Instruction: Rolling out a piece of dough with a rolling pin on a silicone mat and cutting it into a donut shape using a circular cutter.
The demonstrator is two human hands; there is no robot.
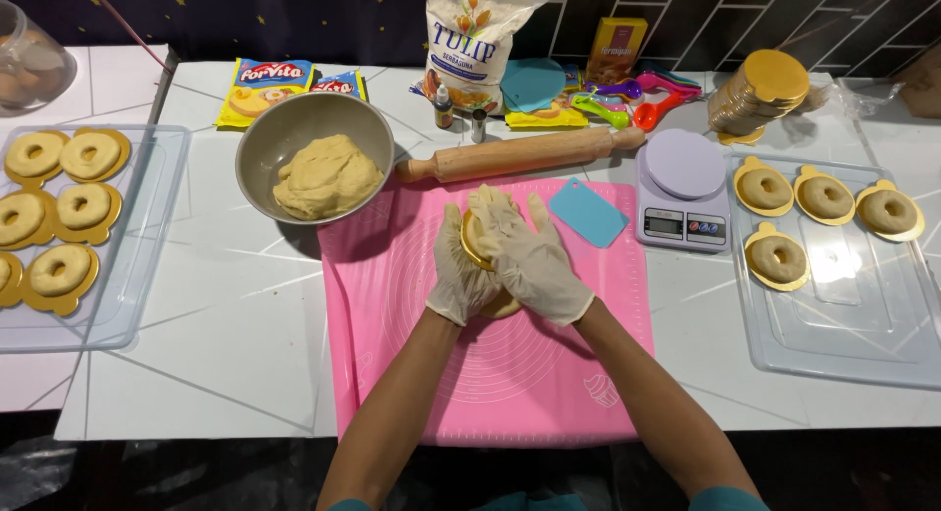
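Both my hands wear pale gloves and meet over the pink silicone mat [412,374]. My left hand [459,271] cups a round piece of dough on a gold card base [473,239] from below. My right hand [524,251] lies over it, fingers pressing the top. Most of the dough piece is hidden between my palms. A metal bowl [270,139] holding a lump of dough [325,176] stands just left of the mat's far corner.
A wooden rolling pin [520,153], a blue scraper [588,213] and a small lilac scale [683,190] lie beyond the mat. Clear trays of ring-shaped dough on gold bases stand at left [147,237] and right [863,325]. Flour bag, packets, measuring spoons and stacked gold bases [760,92] line the back.
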